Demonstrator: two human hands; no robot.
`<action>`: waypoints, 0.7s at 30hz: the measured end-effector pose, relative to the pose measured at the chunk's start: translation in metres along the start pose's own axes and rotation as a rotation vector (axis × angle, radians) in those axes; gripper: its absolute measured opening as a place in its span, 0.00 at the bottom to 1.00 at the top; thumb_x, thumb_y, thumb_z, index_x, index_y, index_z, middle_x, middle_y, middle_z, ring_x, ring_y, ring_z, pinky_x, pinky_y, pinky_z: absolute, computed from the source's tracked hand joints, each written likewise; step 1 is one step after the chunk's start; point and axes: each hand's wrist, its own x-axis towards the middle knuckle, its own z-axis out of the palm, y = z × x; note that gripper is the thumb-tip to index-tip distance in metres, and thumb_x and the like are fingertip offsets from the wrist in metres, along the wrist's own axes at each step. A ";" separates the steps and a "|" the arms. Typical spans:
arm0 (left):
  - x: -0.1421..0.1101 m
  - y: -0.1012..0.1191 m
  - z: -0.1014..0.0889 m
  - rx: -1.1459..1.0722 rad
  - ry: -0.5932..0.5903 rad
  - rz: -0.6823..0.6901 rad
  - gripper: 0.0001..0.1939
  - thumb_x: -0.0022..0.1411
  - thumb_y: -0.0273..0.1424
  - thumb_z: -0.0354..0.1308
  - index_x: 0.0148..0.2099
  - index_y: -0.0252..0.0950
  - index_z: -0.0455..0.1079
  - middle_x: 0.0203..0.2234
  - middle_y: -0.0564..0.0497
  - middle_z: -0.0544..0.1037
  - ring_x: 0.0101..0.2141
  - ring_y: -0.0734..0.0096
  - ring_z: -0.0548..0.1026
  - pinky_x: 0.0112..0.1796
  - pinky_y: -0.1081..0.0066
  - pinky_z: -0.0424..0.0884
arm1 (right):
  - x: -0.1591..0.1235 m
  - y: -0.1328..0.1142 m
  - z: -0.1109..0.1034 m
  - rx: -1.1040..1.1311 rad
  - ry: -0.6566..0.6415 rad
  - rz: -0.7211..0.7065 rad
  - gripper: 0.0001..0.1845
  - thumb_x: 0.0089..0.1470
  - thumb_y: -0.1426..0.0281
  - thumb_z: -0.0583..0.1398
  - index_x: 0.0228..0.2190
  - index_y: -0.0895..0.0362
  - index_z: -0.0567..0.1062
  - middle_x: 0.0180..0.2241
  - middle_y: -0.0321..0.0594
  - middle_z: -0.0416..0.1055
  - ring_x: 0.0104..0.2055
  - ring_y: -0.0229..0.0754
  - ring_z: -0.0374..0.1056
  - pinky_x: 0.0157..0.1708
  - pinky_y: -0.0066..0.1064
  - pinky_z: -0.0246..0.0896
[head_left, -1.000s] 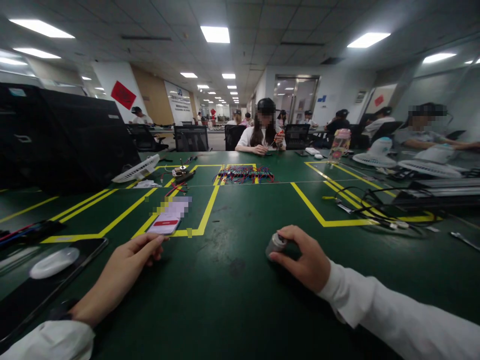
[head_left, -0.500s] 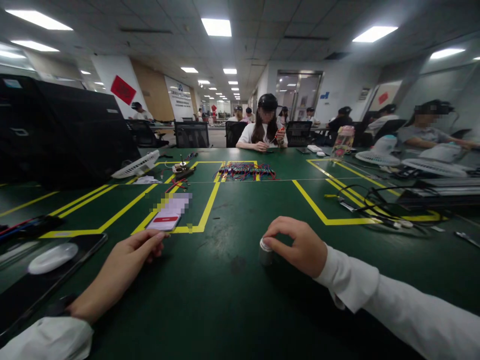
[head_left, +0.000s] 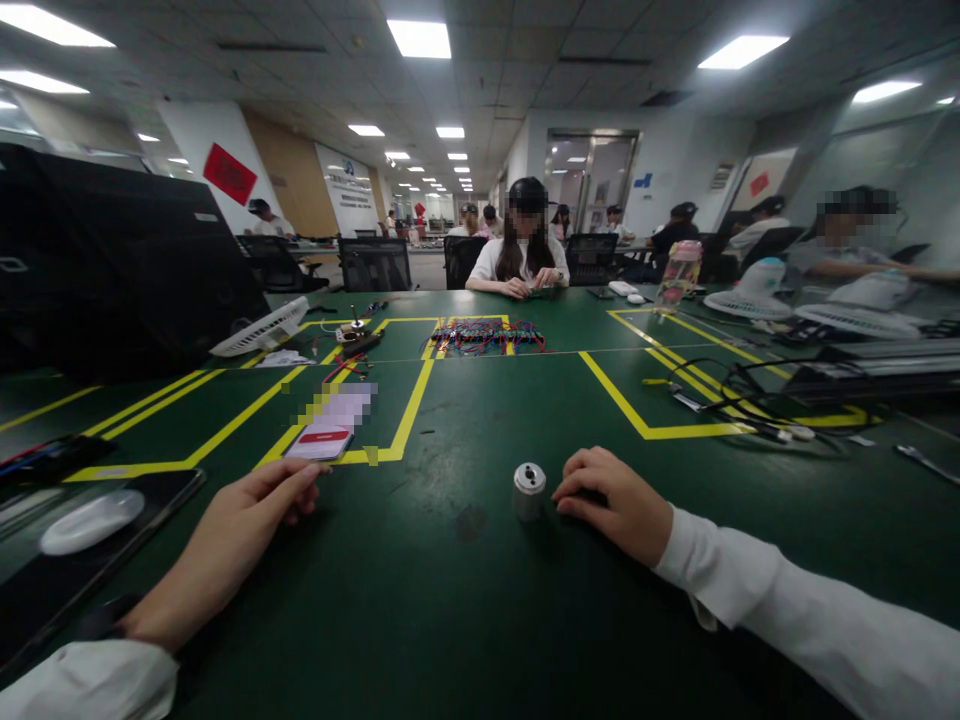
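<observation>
A small grey metal cylinder (head_left: 529, 490) stands upright on the green table (head_left: 480, 600), a dark hole in its top face. My right hand (head_left: 615, 505) rests on the table just right of it, fingers curled and apart from the cylinder, holding nothing. My left hand (head_left: 240, 530) lies on the table to the left, fingers loosely stretched toward a phone (head_left: 319, 443) with a red and white screen, fingertips close to its near edge.
Yellow tape lines (head_left: 405, 425) mark boxes on the table. A white mouse (head_left: 90, 520) lies on a dark pad at the left. Black cables (head_left: 739, 395) coil at the right. Coloured wires (head_left: 487, 337) lie mid-table. A person (head_left: 517, 255) sits opposite; others work further right.
My right hand set the cylinder upright on the table, let go of it and drew back to its right. My left hand stayed put.
</observation>
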 end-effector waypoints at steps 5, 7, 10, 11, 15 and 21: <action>-0.001 0.005 0.001 0.019 -0.001 0.022 0.23 0.57 0.54 0.57 0.38 0.38 0.74 0.23 0.54 0.76 0.27 0.66 0.72 0.30 0.69 0.68 | 0.008 -0.007 -0.013 0.277 -0.002 0.171 0.25 0.66 0.54 0.50 0.38 0.59 0.79 0.38 0.45 0.72 0.41 0.40 0.67 0.44 0.35 0.64; -0.001 0.006 0.002 0.018 -0.004 0.027 0.23 0.57 0.53 0.57 0.38 0.38 0.74 0.23 0.54 0.76 0.27 0.66 0.72 0.30 0.69 0.68 | 0.010 -0.009 -0.013 0.361 0.045 0.240 0.25 0.65 0.55 0.50 0.41 0.61 0.77 0.39 0.46 0.72 0.41 0.40 0.68 0.43 0.35 0.65; 0.000 0.005 0.004 0.011 -0.007 0.029 0.22 0.58 0.52 0.57 0.39 0.38 0.74 0.23 0.55 0.76 0.27 0.67 0.72 0.29 0.70 0.67 | 0.012 -0.015 -0.004 0.253 0.148 0.147 0.23 0.58 0.59 0.58 0.51 0.59 0.73 0.47 0.46 0.70 0.47 0.42 0.67 0.44 0.35 0.65; 0.001 0.004 0.004 0.009 -0.008 0.031 0.22 0.58 0.52 0.57 0.39 0.38 0.74 0.23 0.55 0.76 0.27 0.67 0.72 0.29 0.70 0.67 | 0.012 -0.018 0.000 0.189 0.174 0.071 0.27 0.55 0.60 0.61 0.55 0.57 0.70 0.51 0.47 0.68 0.51 0.44 0.65 0.47 0.36 0.64; 0.001 0.002 0.003 0.003 -0.015 0.040 0.21 0.59 0.51 0.57 0.38 0.38 0.74 0.24 0.55 0.76 0.27 0.68 0.71 0.30 0.70 0.66 | 0.017 -0.032 0.012 0.045 0.152 -0.172 0.29 0.54 0.61 0.66 0.55 0.54 0.70 0.52 0.44 0.68 0.55 0.45 0.64 0.55 0.41 0.61; 0.000 0.000 0.001 -0.019 -0.014 0.053 0.19 0.60 0.50 0.57 0.37 0.39 0.74 0.24 0.56 0.75 0.28 0.67 0.72 0.31 0.69 0.68 | 0.012 -0.013 -0.018 0.144 0.473 0.037 0.25 0.57 0.56 0.64 0.50 0.57 0.71 0.46 0.46 0.71 0.44 0.41 0.71 0.45 0.34 0.71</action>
